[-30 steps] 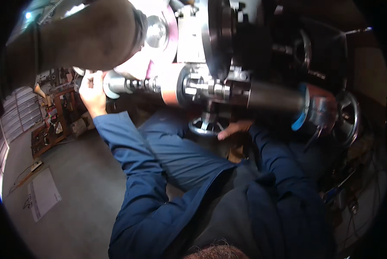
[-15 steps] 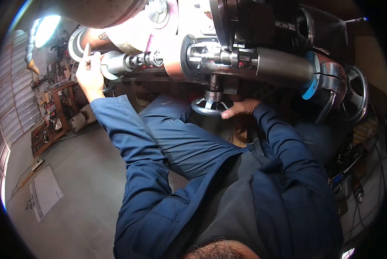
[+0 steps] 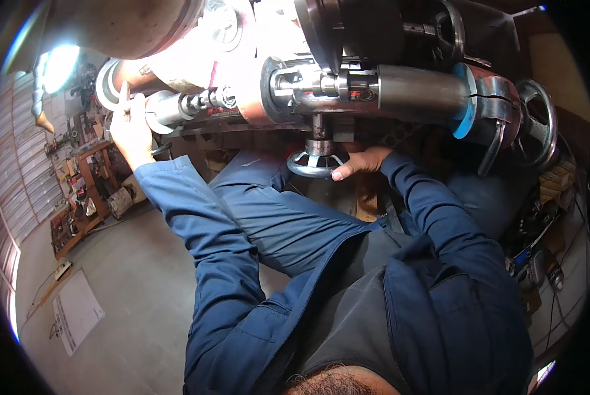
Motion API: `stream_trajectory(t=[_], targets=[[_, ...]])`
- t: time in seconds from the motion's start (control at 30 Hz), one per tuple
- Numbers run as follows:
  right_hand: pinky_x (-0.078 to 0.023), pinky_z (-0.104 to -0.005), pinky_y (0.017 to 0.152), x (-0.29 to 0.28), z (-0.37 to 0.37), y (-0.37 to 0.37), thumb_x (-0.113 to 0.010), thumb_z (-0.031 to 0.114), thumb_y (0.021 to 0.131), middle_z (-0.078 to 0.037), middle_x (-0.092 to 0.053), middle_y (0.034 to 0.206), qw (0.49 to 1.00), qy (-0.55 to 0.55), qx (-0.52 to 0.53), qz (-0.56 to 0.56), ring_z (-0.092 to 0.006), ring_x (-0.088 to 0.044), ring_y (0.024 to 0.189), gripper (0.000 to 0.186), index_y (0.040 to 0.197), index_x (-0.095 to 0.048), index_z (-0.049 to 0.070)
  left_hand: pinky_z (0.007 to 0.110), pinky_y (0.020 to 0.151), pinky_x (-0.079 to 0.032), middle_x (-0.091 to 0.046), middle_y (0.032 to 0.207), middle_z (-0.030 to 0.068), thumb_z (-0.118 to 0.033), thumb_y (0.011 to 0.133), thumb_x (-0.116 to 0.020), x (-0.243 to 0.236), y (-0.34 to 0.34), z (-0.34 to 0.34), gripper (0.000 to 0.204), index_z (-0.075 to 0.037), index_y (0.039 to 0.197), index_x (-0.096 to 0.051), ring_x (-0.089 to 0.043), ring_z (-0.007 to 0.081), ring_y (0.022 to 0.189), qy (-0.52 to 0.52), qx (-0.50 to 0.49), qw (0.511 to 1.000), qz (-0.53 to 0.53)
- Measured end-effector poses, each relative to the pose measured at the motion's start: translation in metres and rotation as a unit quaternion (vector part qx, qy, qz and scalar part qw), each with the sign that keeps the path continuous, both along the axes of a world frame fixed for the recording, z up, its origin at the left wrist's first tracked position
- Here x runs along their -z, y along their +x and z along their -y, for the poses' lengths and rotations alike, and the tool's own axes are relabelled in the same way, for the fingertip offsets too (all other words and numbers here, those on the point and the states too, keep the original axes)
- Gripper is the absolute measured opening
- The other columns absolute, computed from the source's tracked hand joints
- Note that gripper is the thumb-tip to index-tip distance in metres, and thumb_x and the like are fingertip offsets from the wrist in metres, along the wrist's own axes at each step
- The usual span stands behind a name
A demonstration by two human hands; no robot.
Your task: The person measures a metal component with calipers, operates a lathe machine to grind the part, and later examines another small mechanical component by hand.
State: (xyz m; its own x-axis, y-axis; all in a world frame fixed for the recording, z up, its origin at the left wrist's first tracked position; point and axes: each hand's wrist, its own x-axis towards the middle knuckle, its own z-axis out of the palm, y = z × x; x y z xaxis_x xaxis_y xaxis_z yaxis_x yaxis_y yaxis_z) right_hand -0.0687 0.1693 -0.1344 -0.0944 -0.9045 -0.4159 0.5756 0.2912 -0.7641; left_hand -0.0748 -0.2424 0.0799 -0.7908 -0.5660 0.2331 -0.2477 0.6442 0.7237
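Mid-adjustment, I judge: my right hand (image 3: 361,161) grips the small handwheel (image 3: 316,164) rim under the spindle; my left hand (image 3: 131,125), fingers loosely open, rests against the shaft end (image 3: 166,110). Setup looks unfinished.

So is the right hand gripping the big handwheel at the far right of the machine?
No, the right hand grips the small handwheel under the spindle; the big handwheel is untouched.

floor: grey concrete (image 3: 130,289) | left: cluttered wooden shelves (image 3: 77,197) | light: bright lamp (image 3: 57,66)
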Motion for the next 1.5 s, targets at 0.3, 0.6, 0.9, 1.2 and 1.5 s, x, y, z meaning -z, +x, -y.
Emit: stream_trajectory(t=[0.3, 0.6, 0.9, 1.2, 1.5], targets=[[-0.036, -0.0365, 0.105, -0.030, 0.001, -0.012, -0.082, 0.047, 0.066, -0.015, -0.056, 0.132, 1.000, -0.002, -0.022, -0.005, -0.0272, -0.051, 0.120, 0.092, 0.140, -0.047, 0.004, 0.031, 0.083, -0.057, -0.051, 0.142, 0.0219, 0.002, 0.090, -0.062, 0.003, 0.000, 0.007, 0.009, 0.007, 0.085, -0.057, -0.067, 0.0203, 0.096, 0.006, 0.015, 1.000, -0.010], [-0.035, -0.0367, 0.106, -0.013, 0.003, -0.004, -0.080, 0.049, 0.069, -0.014, -0.054, 0.134, 0.998, -0.036, -0.028, 0.031, -0.0266, -0.049, 0.123, 0.091, 0.141, -0.047, 0.004, 0.031, 0.100, -0.047, -0.054, 0.140, 0.0192, -0.005, 0.093, -0.061, 0.006, 0.005, 0.017, 0.026, 0.011, 0.113, -0.063, -0.055, 0.0206, 0.123, 0.026, 0.015, 0.999, 0.013], [-0.034, -0.0356, 0.106, 0.022, 0.004, 0.010, -0.076, 0.053, 0.072, -0.012, -0.056, 0.131, 0.998, -0.034, -0.049, 0.010, -0.0252, -0.049, 0.122, 0.086, 0.139, -0.050, 0.005, 0.030, 0.083, -0.056, -0.051, 0.142, 0.0213, 0.000, 0.091, -0.061, 0.002, 0.000, 0.006, 0.013, 0.013, 0.094, -0.059, -0.067, 0.0206, 0.096, 0.033, 0.015, 0.999, -0.004], [-0.035, -0.0361, 0.105, -0.021, 0.003, -0.007, -0.078, 0.054, 0.069, -0.013, -0.056, 0.132, 0.999, -0.047, -0.018, 0.008, -0.0262, -0.051, 0.120, 0.091, 0.140, -0.049, 0.004, 0.030, 0.084, -0.056, -0.053, 0.140, 0.0208, 0.001, 0.091, -0.061, 0.002, 0.001, 0.009, 0.013, 0.013, 0.097, -0.060, -0.066, 0.0201, 0.096, 0.005, 0.009, 1.000, 0.002], [-0.036, -0.0364, 0.105, 0.019, 0.005, 0.011, -0.078, 0.051, 0.071, -0.012, -0.058, 0.129, 0.998, -0.030, -0.040, 0.033, -0.0257, -0.051, 0.119, 0.087, 0.138, -0.050, 0.004, 0.030, 0.082, -0.057, -0.054, 0.140, 0.0203, 0.000, 0.091, -0.061, 0.003, 0.000, 0.009, 0.015, 0.013, 0.099, -0.060, -0.066, 0.0196, 0.097, -0.019, 0.003, 1.000, 0.024]])
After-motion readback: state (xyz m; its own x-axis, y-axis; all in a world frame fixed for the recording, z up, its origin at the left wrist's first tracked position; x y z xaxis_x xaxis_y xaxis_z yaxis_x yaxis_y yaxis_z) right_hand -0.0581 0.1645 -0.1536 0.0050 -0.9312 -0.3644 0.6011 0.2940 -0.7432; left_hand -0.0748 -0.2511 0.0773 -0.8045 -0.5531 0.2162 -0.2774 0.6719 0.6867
